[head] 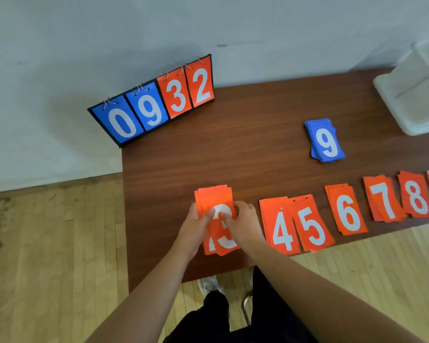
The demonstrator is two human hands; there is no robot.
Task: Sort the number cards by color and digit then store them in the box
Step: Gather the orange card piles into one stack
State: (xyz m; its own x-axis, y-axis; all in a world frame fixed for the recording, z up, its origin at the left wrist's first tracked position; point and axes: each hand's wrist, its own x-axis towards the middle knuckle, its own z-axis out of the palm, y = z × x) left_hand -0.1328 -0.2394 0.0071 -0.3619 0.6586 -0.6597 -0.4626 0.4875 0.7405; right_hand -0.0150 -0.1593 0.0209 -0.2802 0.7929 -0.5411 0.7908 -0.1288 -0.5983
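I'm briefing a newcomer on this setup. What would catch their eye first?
Probably the flip scoreboard reading 0 9 3 2, standing far left by the wall. Then the orange piles showing 4 to 8 in a row at the front, and the left hand and right hand gripping an orange stack topped by a 3. A blue pile topped by 9 lies apart behind.

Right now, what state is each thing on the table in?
left hand, grips the left side of the orange stack
right hand, grips its right side
orange stack, face up, fanned, 3 on top
row of orange piles, face up, 4 to 8 in order, 4 and 5 overlapping
blue stack, face up, 9 on top
scoreboard, standing, shows 0932
clear box, partly out of frame, lid state unclear
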